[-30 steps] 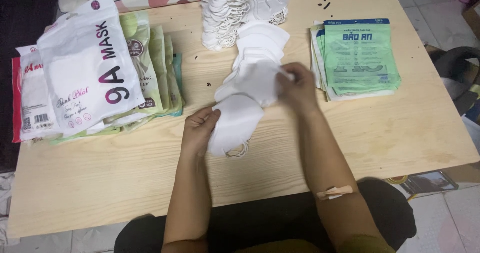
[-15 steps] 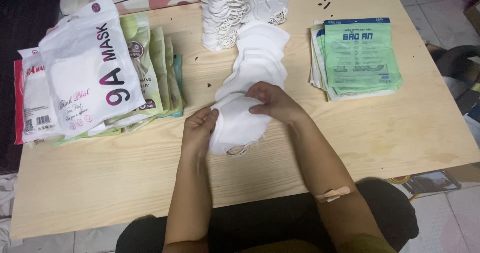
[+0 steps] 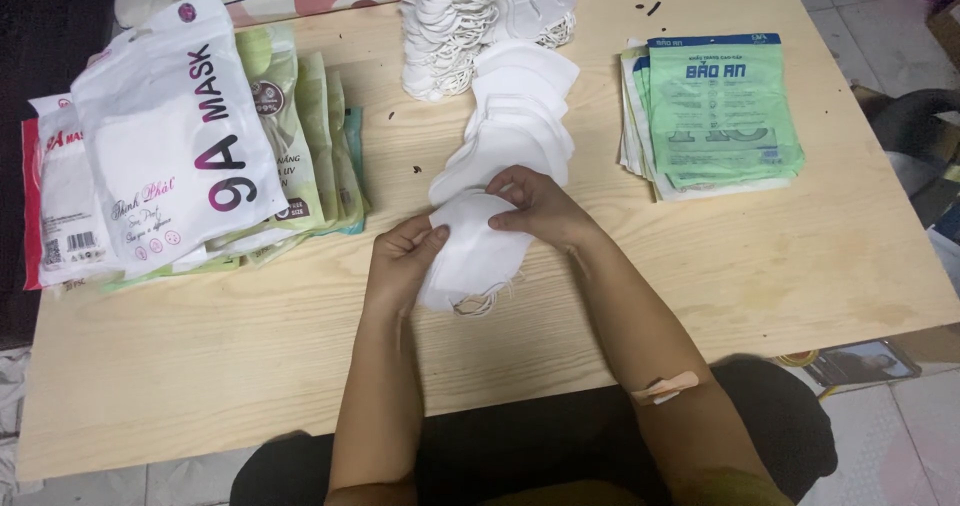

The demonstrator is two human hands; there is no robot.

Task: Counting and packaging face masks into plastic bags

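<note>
We hold a small stack of white masks (image 3: 470, 251) at the table's (image 3: 800, 266) middle: our left hand (image 3: 405, 256) pinches its left edge, our right hand (image 3: 535, 206) grips the top, fingers curled.

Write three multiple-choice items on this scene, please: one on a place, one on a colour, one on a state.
1. Where does the stack of green packets lie on the table?
A. by the person's right arm
B. by the left arm
C. under the hands

2. What colour are the masks in the hands?
A. blue
B. white
C. black

3. How is the small stack of masks held?
A. by one hand
B. by both hands
C. untouched

A: the packets lie right of the row of masks.
B: they are white.
B: left hand and right hand grip it.
</note>
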